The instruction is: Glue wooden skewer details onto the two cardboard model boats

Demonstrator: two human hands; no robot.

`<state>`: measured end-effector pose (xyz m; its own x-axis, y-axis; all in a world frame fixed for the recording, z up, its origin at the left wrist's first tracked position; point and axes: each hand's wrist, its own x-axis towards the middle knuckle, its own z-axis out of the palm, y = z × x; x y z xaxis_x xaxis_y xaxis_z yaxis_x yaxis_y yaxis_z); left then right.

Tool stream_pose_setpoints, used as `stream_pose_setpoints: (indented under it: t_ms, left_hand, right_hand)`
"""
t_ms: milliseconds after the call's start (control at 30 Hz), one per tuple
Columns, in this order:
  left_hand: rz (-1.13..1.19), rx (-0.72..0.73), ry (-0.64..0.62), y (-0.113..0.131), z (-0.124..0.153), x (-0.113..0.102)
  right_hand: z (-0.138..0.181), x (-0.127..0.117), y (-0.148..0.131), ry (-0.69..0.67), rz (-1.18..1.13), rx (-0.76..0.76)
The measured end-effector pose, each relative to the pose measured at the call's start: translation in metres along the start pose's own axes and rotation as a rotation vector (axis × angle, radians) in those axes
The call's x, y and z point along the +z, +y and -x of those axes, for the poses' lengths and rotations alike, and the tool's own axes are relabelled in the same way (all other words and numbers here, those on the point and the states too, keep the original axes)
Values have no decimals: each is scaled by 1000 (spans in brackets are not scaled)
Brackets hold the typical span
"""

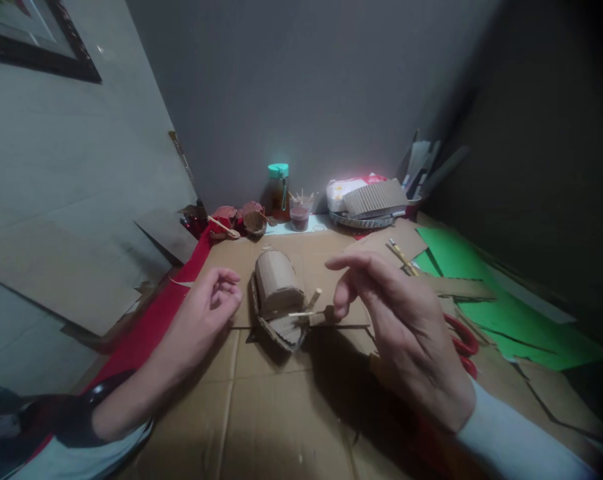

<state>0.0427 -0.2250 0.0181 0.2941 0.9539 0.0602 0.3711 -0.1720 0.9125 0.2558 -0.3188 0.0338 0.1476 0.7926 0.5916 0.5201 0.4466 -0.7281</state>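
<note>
A small boat-shaped cardboard model (281, 283) with a rounded cabin rests on the cardboard sheet, its pointed end towards me. On its right side a short round stick (315, 299) leans up, and a thin stick (301, 314) crosses near it. My left hand (218, 300) hovers just left of the model, fingers loosely curled, thumb apart, nothing visible in it. To the right, my right hand (391, 320) is raised with the index finger extended and the thumb apart, clear of the model. It appears to hold nothing; its lower fingers are partly hidden.
Red-handled scissors (464, 340) lie beside my right hand, near a pencil (401, 255), cardboard scraps (456, 288) and a green sheet (511, 320). Along the back stand a bottle (278, 193), a cup of brown paste (300, 217), painted pieces (254, 219) and a corrugated piece (376, 199).
</note>
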Motion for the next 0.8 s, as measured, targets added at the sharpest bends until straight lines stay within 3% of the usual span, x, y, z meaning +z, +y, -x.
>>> stream_pose_setpoints:
  t_ms: [200,433,567,800]
  left_hand:
    - [20,-42,-202,-2,7,7]
    - [23,-79,-224,-3,8,15]
    - [28,-75,-193,-5,8,21]
    - [16,-35,-150,1,9,26]
  right_hand:
    - [1,4,0,-22,3,54]
    - [-1,0,-8,-51,15,36]
    - [-2,-2,-10,-57,44,-52]
    - [-7,-12,-19,36,60,-144]
